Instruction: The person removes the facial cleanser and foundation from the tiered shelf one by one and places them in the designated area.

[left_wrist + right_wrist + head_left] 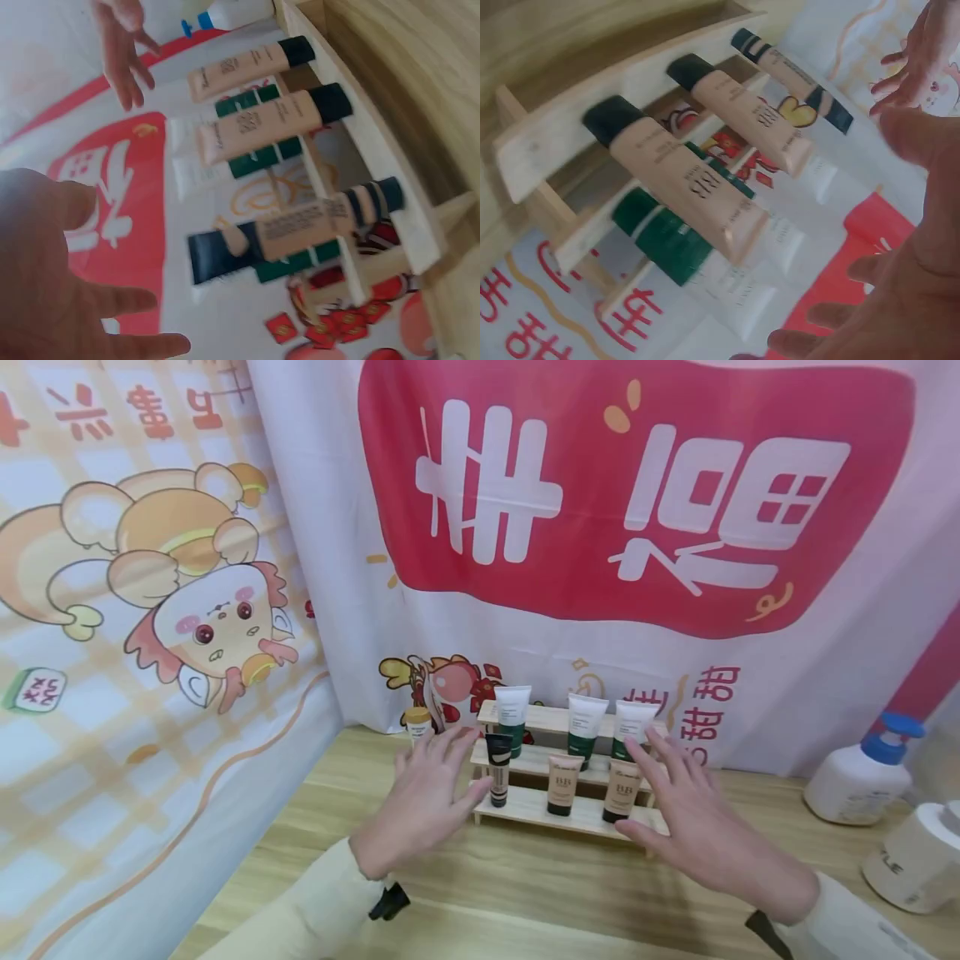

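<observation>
On the wooden rack (525, 806) stand six tubes (564, 783)

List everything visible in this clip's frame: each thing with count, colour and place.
Wooden rack: one, pale wood, stepped, on the table by the backdrop.
White tubes: three, green caps, top step.
Beige tubes: two, black caps, lower steps.
Dark-topped tube: one, left side of rack.
Small jar: one, gold lid, left of rack.
Pump bottle: one, white, blue pump, far right.
White container: one, right edge.
Table: wood.
Left hand: fingers spread, beside rack.
Right hand: fingers spread, beside rack.
</observation>
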{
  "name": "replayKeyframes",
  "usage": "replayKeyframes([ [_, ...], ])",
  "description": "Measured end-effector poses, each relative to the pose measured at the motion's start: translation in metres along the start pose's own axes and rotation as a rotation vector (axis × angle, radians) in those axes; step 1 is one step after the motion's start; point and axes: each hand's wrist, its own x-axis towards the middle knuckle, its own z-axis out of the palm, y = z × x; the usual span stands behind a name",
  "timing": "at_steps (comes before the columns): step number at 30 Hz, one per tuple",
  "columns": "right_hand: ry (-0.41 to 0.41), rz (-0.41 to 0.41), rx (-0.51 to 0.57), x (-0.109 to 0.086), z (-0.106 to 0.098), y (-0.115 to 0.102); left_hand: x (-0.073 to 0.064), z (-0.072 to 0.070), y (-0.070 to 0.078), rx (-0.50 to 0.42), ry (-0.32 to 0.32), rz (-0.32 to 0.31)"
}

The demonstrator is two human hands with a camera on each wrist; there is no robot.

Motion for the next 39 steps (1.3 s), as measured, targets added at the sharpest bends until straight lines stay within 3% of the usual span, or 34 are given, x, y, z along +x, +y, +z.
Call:
replayKeyframes([
  [5,0.190,-0.107,0.075,0.004,0.016,0.020,0.007,0.020,-0.026,-0.042,0.032,0.019],
  [8,0.297,-0.131,0.102,0.008,0.026,0.031,0.012,0.036,-0.042,-0.102,-0.014,0.016],
  [12,0.357,-0.107,0.140,0.010,0.038,0.042,0.021,0.058,-0.060,-0.216,-0.104,0.019],
  [20,0.401,-0.109,0.183,0.015,0.057,0.054,0.029,0.088,-0.081,-0.259,-0.143,0.037],
  [28,0.383,-0.071,0.210,0.016,0.065,0.059,0.030,0.097,-0.084,-0.263,-0.166,0.054],
  [39,0.416,-0.038,0.219,0.023,0.077,0.055,0.032,0.105,-0.083,-0.288,-0.222,0.003],
])
